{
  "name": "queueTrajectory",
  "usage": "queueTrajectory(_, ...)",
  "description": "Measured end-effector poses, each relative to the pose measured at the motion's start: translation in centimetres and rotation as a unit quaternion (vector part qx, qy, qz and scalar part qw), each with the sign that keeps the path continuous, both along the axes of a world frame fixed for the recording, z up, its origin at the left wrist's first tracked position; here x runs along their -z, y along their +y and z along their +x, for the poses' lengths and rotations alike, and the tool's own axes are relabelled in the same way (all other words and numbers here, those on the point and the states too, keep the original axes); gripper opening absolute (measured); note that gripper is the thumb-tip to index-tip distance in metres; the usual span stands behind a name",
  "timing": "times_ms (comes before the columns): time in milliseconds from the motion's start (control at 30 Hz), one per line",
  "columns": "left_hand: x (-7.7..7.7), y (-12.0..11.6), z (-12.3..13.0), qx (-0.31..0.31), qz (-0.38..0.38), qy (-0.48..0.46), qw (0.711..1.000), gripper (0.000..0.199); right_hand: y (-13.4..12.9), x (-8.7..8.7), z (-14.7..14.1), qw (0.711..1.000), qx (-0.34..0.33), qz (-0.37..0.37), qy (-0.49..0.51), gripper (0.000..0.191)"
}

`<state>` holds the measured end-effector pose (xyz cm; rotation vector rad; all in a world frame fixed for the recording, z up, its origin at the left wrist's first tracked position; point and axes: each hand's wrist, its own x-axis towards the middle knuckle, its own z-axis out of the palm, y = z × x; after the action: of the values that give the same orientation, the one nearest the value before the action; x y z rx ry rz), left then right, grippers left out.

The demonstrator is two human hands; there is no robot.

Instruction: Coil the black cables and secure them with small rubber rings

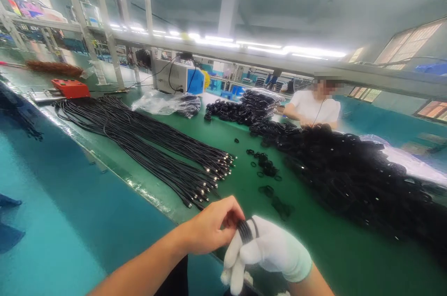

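Observation:
My bare left hand [218, 223] is closed, its thumb and fingertips pinched at a stack of thin black bands [246, 231]. The bands sit side by side around a finger of my right hand [260, 249], which wears a white glove. The gloved fingers are curled, and their lower side is partly cut off by the bottom edge. Just beyond my hands, a long bundle of black cables [150, 142] lies on the green table [223, 137], its metal plug ends pointing towards me. Loose black bands [267, 165] are scattered to the right of the plugs.
A large heap of black coiled cables [349, 175] covers the right side. A red device [71, 88] stands at the bundle's far end. Behind are a clear plastic bag [157, 102] and a blue-and-white machine [178, 77]. Across the table sits a person in a white top [314, 105].

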<state>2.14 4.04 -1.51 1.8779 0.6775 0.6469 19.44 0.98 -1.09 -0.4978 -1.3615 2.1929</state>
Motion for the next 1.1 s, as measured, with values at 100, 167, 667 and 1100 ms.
queueTrajectory(100,0.3,-0.5,-0.3,-0.016,0.012,-0.011,1.0,0.016,-0.3,-1.0,-0.5,1.0,-0.004,0.01,-0.01,0.032)
queueTrajectory(167,0.7,-1.0,-0.4,-0.05,0.05,-0.037,0.997,0.015,-0.4,-1.7,-0.6,0.999,0.003,0.029,-0.035,0.03)
queueTrajectory(667,0.8,-1.8,0.1,-0.111,0.288,-0.169,0.936,0.025,-1.0,-3.3,-1.2,0.989,0.025,0.09,-0.111,0.03)
queueTrajectory(1100,-1.2,-0.8,-0.5,-0.016,0.28,-0.115,0.953,0.022,-1.7,-4.7,-1.8,0.987,0.076,0.103,-0.1,0.028)
